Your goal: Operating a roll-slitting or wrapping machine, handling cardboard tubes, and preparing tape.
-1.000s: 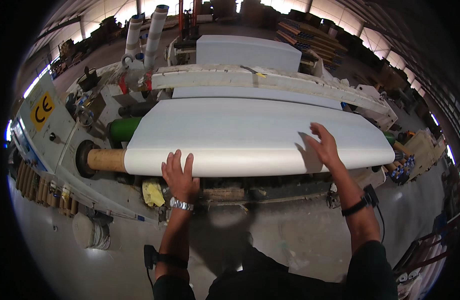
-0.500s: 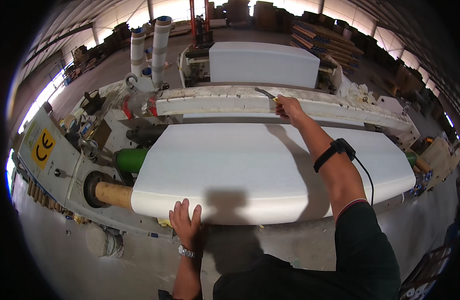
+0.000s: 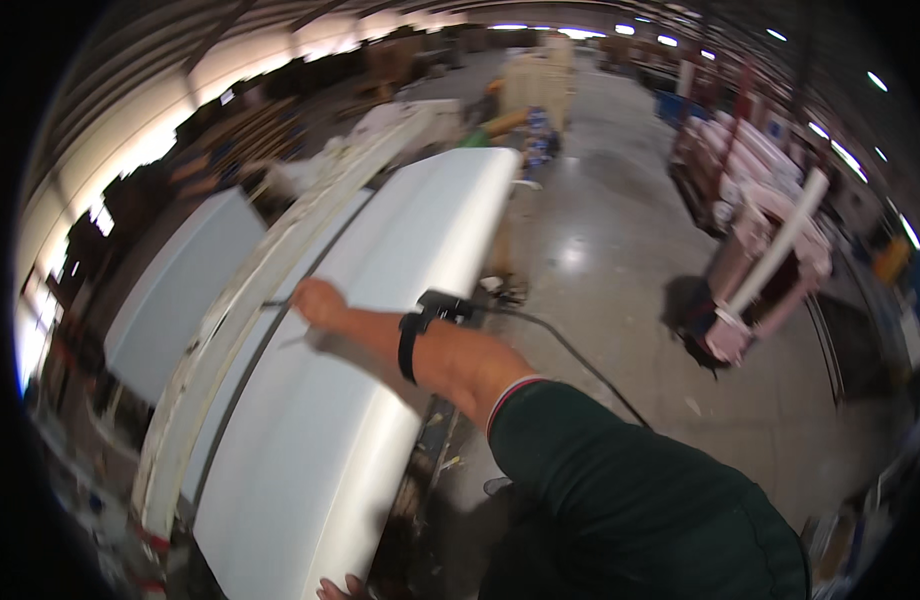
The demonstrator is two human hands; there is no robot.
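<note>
1. I find the right hand (image 3: 318, 303) closed around a slim dark tool (image 3: 277, 304), over the large white roll (image 3: 280, 470), near the pale beam (image 3: 192, 400).
2. Left hand (image 3: 340, 588): only fingertips show, at the roll's near edge; I cannot tell its grip.
3. I note another white roll (image 3: 185, 290) beyond the beam.

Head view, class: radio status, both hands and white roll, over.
Right hand gripping slim dark tool over white roll. Left hand at roll's edge, mostly out of view. Pale beam beyond tool.
</note>
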